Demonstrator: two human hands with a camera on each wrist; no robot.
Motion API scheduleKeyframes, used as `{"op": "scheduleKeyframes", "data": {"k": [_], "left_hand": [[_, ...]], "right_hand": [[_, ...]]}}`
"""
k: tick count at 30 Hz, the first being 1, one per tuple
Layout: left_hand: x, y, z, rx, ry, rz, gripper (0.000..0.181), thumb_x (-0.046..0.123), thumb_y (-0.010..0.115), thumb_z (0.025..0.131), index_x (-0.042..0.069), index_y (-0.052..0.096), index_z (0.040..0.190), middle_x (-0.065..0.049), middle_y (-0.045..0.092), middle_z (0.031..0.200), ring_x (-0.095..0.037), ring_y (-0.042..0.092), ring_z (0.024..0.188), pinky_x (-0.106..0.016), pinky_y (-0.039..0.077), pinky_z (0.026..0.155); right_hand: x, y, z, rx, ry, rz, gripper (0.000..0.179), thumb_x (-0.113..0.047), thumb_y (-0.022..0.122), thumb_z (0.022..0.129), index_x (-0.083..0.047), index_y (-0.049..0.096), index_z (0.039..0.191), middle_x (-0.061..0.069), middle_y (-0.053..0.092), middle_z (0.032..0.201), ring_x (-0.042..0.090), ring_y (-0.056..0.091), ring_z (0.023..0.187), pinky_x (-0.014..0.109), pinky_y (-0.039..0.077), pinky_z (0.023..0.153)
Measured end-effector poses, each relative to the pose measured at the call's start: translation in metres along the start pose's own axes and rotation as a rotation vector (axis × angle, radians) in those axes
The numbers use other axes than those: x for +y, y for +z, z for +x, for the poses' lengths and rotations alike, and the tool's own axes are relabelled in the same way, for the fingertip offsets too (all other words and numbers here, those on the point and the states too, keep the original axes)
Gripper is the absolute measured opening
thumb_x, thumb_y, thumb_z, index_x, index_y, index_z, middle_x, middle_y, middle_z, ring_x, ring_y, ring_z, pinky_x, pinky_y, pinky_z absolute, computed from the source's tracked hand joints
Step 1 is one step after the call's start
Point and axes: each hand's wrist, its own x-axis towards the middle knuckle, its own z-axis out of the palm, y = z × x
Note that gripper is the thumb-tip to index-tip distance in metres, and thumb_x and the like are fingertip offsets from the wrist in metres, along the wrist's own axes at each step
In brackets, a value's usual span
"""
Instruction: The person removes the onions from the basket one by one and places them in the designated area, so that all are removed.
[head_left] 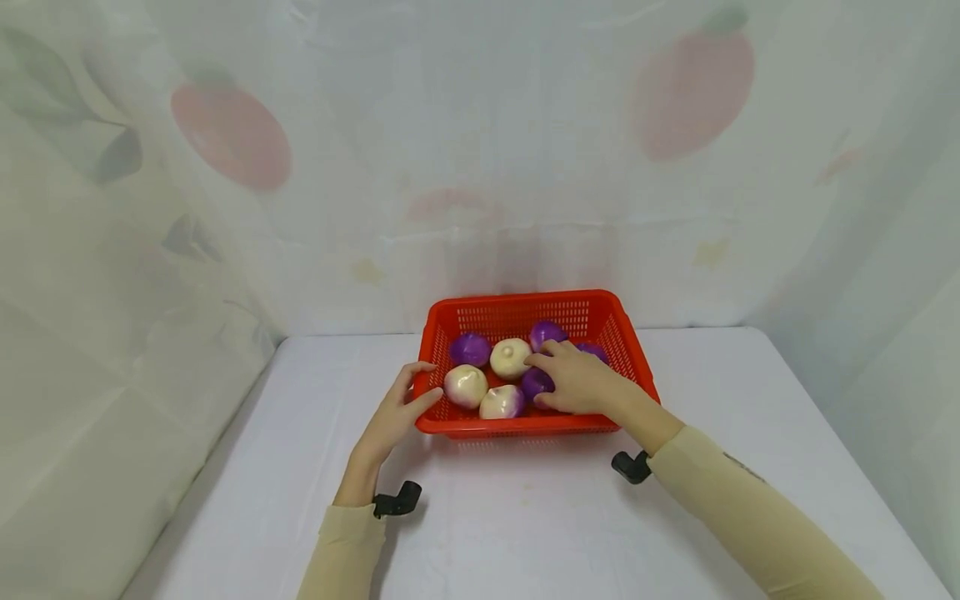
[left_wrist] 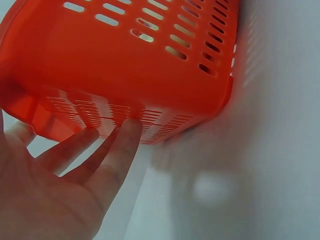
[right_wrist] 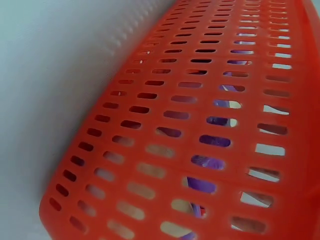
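While parted right fingers (head_left: 542, 362) flank purple ball (head_left: 535, 383) | grip unclear | left fingers (left_wrist: 117, 160) spread

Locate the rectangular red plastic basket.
In the head view, the basket sits centrally on the white table, left hand at its left rim, right hand inside.

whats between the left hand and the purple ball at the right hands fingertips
In the head view: the basket's left rim, then a pale ball and a purple-sided ball.

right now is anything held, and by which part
Right hand spans a purple bulb from near to far side; whether the grip holds can't be told. Left hand touches the red basket's left rim.
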Motion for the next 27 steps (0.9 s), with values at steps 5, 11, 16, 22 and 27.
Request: {"op": "scheduleKeyframes", "data": {"k": [5, 11, 16, 22, 27], "left_hand": [[-0.002, -0.003, 0.001, -0.008, -0.009, 0.011, 0.057, 0.04, 0.069, 0.097, 0.018, 0.045, 0.143, -0.012, 0.04, 0.153, -0.037, 0.051, 0.131, -0.051, 0.05, 0.101], [-0.003, -0.004, 0.003, -0.025, -0.027, 0.019, 0.057, 0.042, 0.069, 0.096, 0.02, 0.045, 0.143, -0.01, 0.035, 0.158, -0.04, 0.045, 0.138, -0.057, 0.045, 0.105], [-0.003, -0.004, 0.004, -0.038, -0.02, 0.014, 0.062, 0.044, 0.07, 0.094, 0.018, 0.044, 0.144, -0.009, 0.034, 0.158, -0.04, 0.046, 0.137, -0.057, 0.046, 0.103], [-0.005, -0.005, 0.006, -0.042, -0.002, 0.006, 0.063, 0.045, 0.071, 0.094, 0.017, 0.045, 0.143, -0.007, 0.036, 0.157, -0.041, 0.048, 0.135, -0.053, 0.051, 0.099], [-0.006, -0.005, 0.005, -0.026, -0.002, 0.008, 0.057, 0.04, 0.07, 0.095, 0.019, 0.046, 0.143, -0.006, 0.036, 0.157, -0.042, 0.047, 0.136, -0.056, 0.049, 0.101]], "right_hand": [[-0.002, 0.003, 0.006, -0.04, 0.009, 0.017, 0.063, -0.038, 0.076, 0.088, -0.021, 0.056, 0.145, 0.015, 0.045, 0.149, 0.037, 0.047, 0.134, 0.062, 0.049, 0.097], [-0.002, 0.007, 0.011, -0.083, 0.009, 0.03, 0.063, -0.036, 0.077, 0.088, -0.021, 0.055, 0.145, 0.014, 0.044, 0.148, 0.037, 0.045, 0.135, 0.064, 0.048, 0.098], [0.0, 0.012, 0.014, -0.108, 0.007, 0.032, 0.063, -0.032, 0.078, 0.086, -0.023, 0.056, 0.144, 0.012, 0.048, 0.141, 0.035, 0.048, 0.129, 0.062, 0.049, 0.096], [0.001, 0.017, 0.017, -0.12, -0.015, 0.04, 0.058, -0.025, 0.078, 0.086, -0.022, 0.058, 0.14, 0.013, 0.05, 0.132, 0.034, 0.053, 0.119, 0.058, 0.053, 0.094], [0.0, 0.017, 0.019, -0.128, -0.011, 0.056, 0.055, -0.025, 0.076, 0.087, -0.021, 0.059, 0.139, 0.013, 0.05, 0.132, 0.033, 0.054, 0.116, 0.055, 0.053, 0.095]]}}
